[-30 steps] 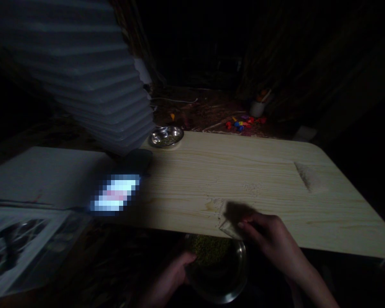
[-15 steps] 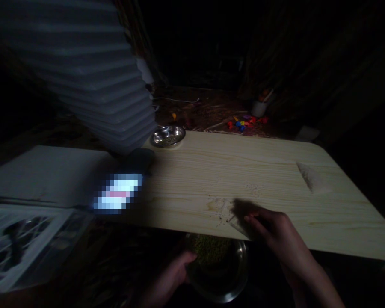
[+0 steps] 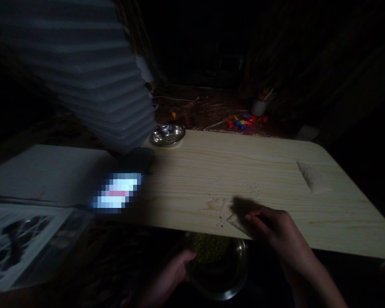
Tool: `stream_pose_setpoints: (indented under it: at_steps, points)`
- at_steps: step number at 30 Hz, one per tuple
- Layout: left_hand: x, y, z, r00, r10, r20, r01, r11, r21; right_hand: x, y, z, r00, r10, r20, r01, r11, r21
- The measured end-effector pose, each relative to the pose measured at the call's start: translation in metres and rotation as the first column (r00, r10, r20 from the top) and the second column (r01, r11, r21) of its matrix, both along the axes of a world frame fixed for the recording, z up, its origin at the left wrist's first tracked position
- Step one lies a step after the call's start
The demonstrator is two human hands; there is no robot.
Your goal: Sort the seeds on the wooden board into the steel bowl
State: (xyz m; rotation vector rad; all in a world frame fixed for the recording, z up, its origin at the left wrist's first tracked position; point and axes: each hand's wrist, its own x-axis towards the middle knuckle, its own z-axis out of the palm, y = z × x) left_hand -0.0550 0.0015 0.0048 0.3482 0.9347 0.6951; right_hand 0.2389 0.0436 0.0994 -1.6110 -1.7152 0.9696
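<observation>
At the table's near edge, my left hand [image 3: 176,269] grips the rim of a shiny metal bowl [image 3: 240,267], thumb over the side. Small green grains that look like mung beans [image 3: 211,248] lie in the bowl, which sits just below the tabletop. My right hand [image 3: 276,229] is closed in a pinch above the wood, on a thin, clear flat piece [image 3: 239,224] whose lower edge rests on the table; its exact kind is too dark to tell. Pale crumbs and a few dark specks [image 3: 221,209] are scattered beside it.
On the wooden table [image 3: 211,158] stand a second metal bowl [image 3: 168,136] with some grains at the back left and a small clear bag of pale grains [image 3: 312,176] at the right. A lit phone [image 3: 118,192] and a white plastic basket [image 3: 25,244] are at left.
Hardly anything differs. My right hand and the clear piece have shifted very slightly at the near edge; my left hand stays on the bowl.
</observation>
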Motion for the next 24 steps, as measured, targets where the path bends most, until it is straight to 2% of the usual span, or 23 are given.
stream_pose_setpoints:
  at_steps: [6,14,18,24]
  points:
    - [0.002,0.001,0.005,1.0,-0.009,0.019,0.009,1.0,0.005,-0.005,-0.001,-0.004,1.0,0.001,-0.005,-0.001,1.0,0.03]
    - [-0.002,0.0,0.001,1.0,-0.017,0.014,0.017,1.0,0.015,-0.019,-0.001,-0.003,0.997,0.068,0.031,-0.069,0.997,0.045]
    - [-0.003,0.001,-0.002,0.997,-0.077,0.002,0.077,0.997,0.015,-0.016,-0.002,-0.003,0.996,0.089,0.005,-0.089,0.996,0.031]
    - [-0.002,0.001,-0.007,0.999,-0.044,-0.031,0.044,0.999,0.018,-0.018,0.0,-0.003,0.997,0.08,0.01,-0.08,0.996,0.037]
